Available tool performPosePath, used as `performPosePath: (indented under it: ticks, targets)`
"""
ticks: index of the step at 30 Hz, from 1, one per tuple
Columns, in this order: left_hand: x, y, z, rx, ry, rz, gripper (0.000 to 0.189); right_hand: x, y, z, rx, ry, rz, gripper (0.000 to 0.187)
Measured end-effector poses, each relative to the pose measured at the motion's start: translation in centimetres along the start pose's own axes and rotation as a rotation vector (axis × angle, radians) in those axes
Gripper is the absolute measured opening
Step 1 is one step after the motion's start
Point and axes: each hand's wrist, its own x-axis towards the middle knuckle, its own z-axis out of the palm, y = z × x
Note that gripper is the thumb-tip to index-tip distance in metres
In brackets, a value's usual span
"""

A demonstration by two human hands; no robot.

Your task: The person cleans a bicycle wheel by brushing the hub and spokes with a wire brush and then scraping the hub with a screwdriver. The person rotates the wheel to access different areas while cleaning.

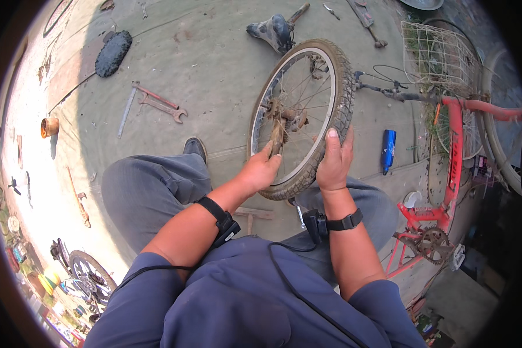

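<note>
A bicycle wheel [347, 93] with a knobbly, dusty tyre stands tilted on the ground between my knees. My right hand [336, 158] grips its tyre and rim at the near right side, thumb on the rim. In my left hand [261, 169] is a worn, rusty brown tool or bar [278, 135], its far end at the hub [275, 108]; its exact kind is unclear. Beyond the wheel lies a worn bicycle saddle [272, 32] with its seat post. A hammer [254, 213] lies partly hidden between my legs.
Left of the wheel lie an open-end wrench [163, 107] and a metal bar [127, 113]. A blue bottle [388, 150] and a red bicycle frame [456, 152] with a wire basket [439, 54] are at right. A black round pad [113, 53], a tin [50, 127] and an axe-like tool [81, 202] lie farther left.
</note>
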Motion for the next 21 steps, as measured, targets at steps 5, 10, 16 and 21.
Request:
performPosePath:
  ticks: [5, 10, 16, 21]
  targets:
    - [-1.7, 2.8, -1.6, -0.171, -0.079, -0.197, 0.063, -0.3, 0.3, 0.2, 0.094, -0.042, -0.06, 0.043]
    - [-6.7, 3.3, -4.7, -0.176, -0.266, -0.207, 0.063, 1.2, 0.9, -0.5, 0.063, -0.001, -0.051, 0.044]
    - [-12.1, 3.6, -8.8, -0.293, -0.404, -0.212, 0.061, 1.9, 0.5, -2.1, 0.202, -0.036, 0.149, 0.041]
    - [-13.6, 3.8, -10.4, -0.255, -0.301, -0.227, 0.061, 2.5, 0.7, -1.9, 0.145, -0.01, 0.075, 0.045]
